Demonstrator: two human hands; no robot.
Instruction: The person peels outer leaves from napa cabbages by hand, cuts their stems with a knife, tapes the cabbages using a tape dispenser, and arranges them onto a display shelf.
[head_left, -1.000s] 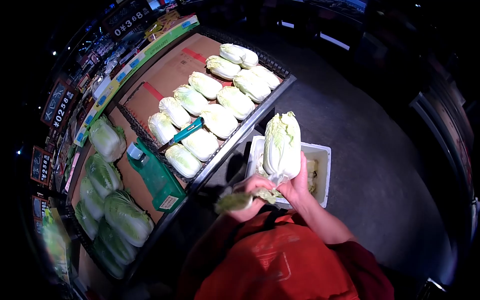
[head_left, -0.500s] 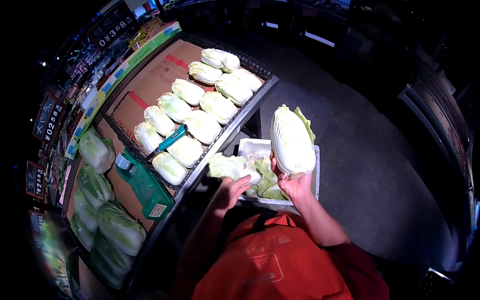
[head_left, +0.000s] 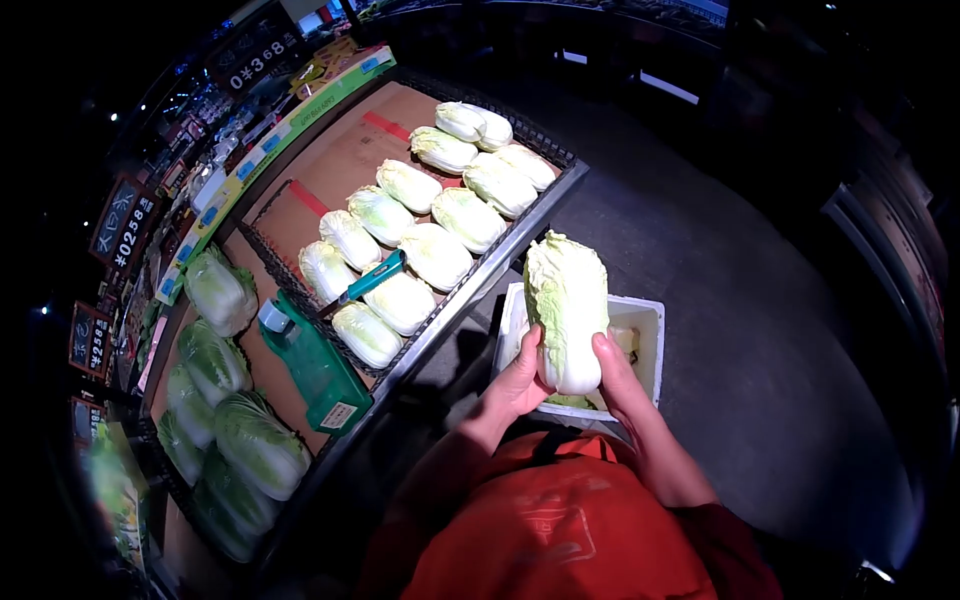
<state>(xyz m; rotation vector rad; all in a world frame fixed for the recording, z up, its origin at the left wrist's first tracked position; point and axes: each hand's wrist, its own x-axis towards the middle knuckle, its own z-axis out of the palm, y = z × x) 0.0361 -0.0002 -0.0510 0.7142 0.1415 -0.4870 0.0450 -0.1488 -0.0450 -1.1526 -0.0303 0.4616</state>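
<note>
A pale napa cabbage point(head_left: 567, 310) stands upright between my two hands, its white base downward and its leafy top away from me. My left hand point(head_left: 520, 375) grips its lower left side, and my right hand point(head_left: 617, 370) grips its lower right side, thumb on the front. Beneath the cabbage is a white foam box point(head_left: 650, 335) on the floor, with loose leaves partly visible inside; the cabbage and my hands hide much of it.
On the sloped stand to the left, several napa cabbages point(head_left: 436, 257) lie in rows on cardboard. A teal-handled knife point(head_left: 375, 276) rests across them. Beside them are a green bottle point(head_left: 318, 370) and several greener cabbages point(head_left: 262, 440). The stand's metal edge point(head_left: 470, 300) runs close to my left arm.
My left hand has let go of a loose leaf and joined my right hand on the cabbage. The cabbage has turned, showing a leafier side, and the view has shifted.
</note>
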